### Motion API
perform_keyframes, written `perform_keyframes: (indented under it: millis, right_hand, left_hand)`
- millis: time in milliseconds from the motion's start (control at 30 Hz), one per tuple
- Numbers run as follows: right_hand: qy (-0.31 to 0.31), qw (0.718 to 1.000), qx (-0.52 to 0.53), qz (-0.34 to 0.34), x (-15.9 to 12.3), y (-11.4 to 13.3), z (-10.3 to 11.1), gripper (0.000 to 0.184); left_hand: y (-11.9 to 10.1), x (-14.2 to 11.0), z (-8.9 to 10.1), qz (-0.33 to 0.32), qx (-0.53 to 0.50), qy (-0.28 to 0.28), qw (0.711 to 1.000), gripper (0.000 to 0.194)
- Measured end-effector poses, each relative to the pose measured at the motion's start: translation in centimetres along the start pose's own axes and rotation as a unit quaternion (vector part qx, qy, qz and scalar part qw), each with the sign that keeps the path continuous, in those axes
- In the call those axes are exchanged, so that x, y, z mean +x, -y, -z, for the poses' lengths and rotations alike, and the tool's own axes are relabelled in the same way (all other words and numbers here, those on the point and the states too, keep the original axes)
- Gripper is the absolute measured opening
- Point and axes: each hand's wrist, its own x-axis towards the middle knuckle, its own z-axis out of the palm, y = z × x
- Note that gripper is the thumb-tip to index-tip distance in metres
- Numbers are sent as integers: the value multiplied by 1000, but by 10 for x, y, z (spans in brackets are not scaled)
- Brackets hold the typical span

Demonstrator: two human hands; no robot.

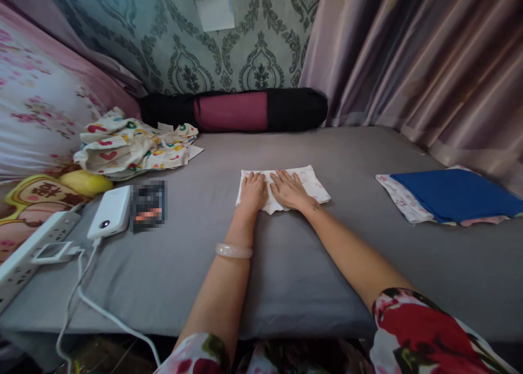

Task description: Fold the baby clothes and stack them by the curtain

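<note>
A folded white cloth (312, 182) with a faint small print lies flat on the grey sheet in front of me. My left hand (254, 191) rests palm down on its left part, fingers stretched away from me. Beside it, my right hand (289, 189) presses flat on the middle of the same cloth, its fingers spread and pointing up and left. The two thumbs come close together. Parts of the cloth are hidden beneath both palms.
To the right lies a stack of folded fabric with a blue cloth (453, 194) on top. Crumpled patterned fabric (134, 145) sits at the left, near a white power bank (110, 213), a power strip (41, 243) and cables. A black and maroon roll (231, 112) lies along the wall.
</note>
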Motion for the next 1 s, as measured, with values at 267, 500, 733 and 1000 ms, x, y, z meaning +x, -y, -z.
perform_keyframes:
  millis: [267,500,733,1000]
  right_hand:
    - [-6,999,29,-22,-8,-13,18,57]
    - [9,999,7,-36,-12,-25,12,56]
    - [-2,999,9,-35,-13,-23,12,54]
    - [-58,995,-2,-83,-14,-36,18,56]
  left_hand:
    - [-4,-6,-7,-63,140,8,988,17]
    - [-1,-10,-16,-55,265,77,960,36]
    - [1,-7,-15,-59,252,87,962,33]
    - [-1,-6,-7,-65,259,22,963,37]
